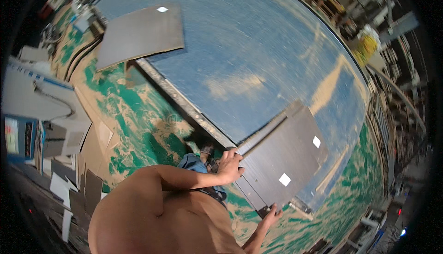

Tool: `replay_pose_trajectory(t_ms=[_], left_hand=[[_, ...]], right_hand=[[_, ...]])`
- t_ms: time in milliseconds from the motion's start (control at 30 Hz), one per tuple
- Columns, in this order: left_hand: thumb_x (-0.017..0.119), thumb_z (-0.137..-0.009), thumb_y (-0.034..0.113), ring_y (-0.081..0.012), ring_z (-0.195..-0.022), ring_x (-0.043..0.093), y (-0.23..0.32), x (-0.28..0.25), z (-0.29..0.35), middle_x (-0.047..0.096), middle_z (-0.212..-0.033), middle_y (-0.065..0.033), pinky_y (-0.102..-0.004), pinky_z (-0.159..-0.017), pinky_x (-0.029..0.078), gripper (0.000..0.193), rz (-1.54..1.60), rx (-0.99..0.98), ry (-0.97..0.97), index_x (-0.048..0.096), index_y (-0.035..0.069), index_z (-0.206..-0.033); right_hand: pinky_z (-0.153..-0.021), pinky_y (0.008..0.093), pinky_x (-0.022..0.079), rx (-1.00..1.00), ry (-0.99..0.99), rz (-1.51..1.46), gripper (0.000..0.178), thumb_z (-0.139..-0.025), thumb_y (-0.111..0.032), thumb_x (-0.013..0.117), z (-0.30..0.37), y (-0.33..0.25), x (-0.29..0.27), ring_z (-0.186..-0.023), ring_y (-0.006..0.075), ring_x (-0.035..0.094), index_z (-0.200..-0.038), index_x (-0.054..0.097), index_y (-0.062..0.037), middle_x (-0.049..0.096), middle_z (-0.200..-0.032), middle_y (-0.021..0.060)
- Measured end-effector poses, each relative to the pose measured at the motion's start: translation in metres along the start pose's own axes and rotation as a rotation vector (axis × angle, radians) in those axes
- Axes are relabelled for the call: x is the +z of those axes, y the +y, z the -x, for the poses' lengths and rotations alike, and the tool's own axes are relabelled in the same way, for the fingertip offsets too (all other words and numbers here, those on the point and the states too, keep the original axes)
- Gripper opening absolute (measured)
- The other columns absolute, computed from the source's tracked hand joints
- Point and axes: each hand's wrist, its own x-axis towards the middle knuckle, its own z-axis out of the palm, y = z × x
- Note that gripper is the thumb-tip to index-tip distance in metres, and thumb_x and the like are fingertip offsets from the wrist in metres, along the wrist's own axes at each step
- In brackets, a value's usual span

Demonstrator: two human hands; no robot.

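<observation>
Grey-brown boards [295,152], several flat panels lying one over another with white square labels, rest on the near right part of the blue worktable and stick out past its edge toward me. My left hand [229,166] is closed around their near left corner, fingers curled over the edge. At the near right corner my right hand [272,216] grips the boards with its thumb on top; its other fingers are partly hidden underneath. A separate grey-brown panel [143,34] with one white label lies at the table's far left, overhanging the edge.
Sawdust streaks the blue tabletop [230,37] and the green floor [124,101]. A metal edge strip [184,104] runs along the table's near side. A white cabinet with a screen [18,136] stands at the left, above offcut pieces [60,187]. A yellow bag [367,46] is at the far right.
</observation>
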Motion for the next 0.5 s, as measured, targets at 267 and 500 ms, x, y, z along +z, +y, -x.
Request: replay_pose_trajectory(t_ms=[267,500], left_hand=[[0.061,-0.075,0.020,-0.0258,-0.093,0.056,-0.134,-0.176,-0.067,0.060,-0.094,-0.0146,-0.0373,-0.081,0.044,0.026,0.327,0.086,0.366,0.059,0.000,-0.091],[0.059,-0.074,0.042,-0.0294,-0.105,0.045,-0.398,-0.489,-0.080,0.050,-0.113,-0.0155,-0.0436,-0.087,0.034,0.058,-0.450,-0.795,1.216,0.047,0.003,-0.115]], right_hand=[[-0.077,0.0419,0.043,-0.059,0.216,0.400,0.063,-0.084,-0.043,0.052,0.029,-0.025,0.013,-0.098,0.0309,0.052,-0.130,0.032,-0.0044,0.045,-0.123,0.0160],[-0.103,0.0250,0.023,-0.449,0.091,1.007,0.041,-0.095,-0.020,0.027,0.053,0.107,-0.040,-0.123,0.0187,0.032,-0.130,0.033,0.0003,0.037,-0.133,0.0106]])
